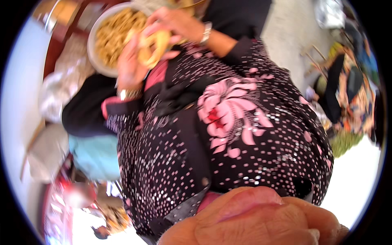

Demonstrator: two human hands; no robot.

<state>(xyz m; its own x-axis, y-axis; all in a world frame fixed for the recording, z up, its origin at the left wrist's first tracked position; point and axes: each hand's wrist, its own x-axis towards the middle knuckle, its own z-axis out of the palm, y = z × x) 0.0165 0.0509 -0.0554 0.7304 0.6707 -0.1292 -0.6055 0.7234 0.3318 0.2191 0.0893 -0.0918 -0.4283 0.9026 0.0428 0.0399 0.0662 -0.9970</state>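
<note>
A pale yellow looped strip [154,48], soft-looking and bent into rings, is held between my two hands. My left hand [130,64], with a metal-banded watch at the wrist, grips its left side with the fingers closed. From above, my right hand [173,25], wearing a silvery band, pinches the upper part of it. Motion blur hides the exact fingertip contact and what the strip is made of. Just left of my hands stands a round white bowl [93,49], filled with many yellow-brown curled pieces [115,34]. The strip partly overlaps the bowl's right side in view.
Crumpled pale plastic bags [61,92] lie left of my arm, with a light blue object [94,157] below them. At the far right are a person in patterned clothing [355,98], thin sticks [316,61] and a clear plastic bag [330,13] on a grey floor [286,30].
</note>
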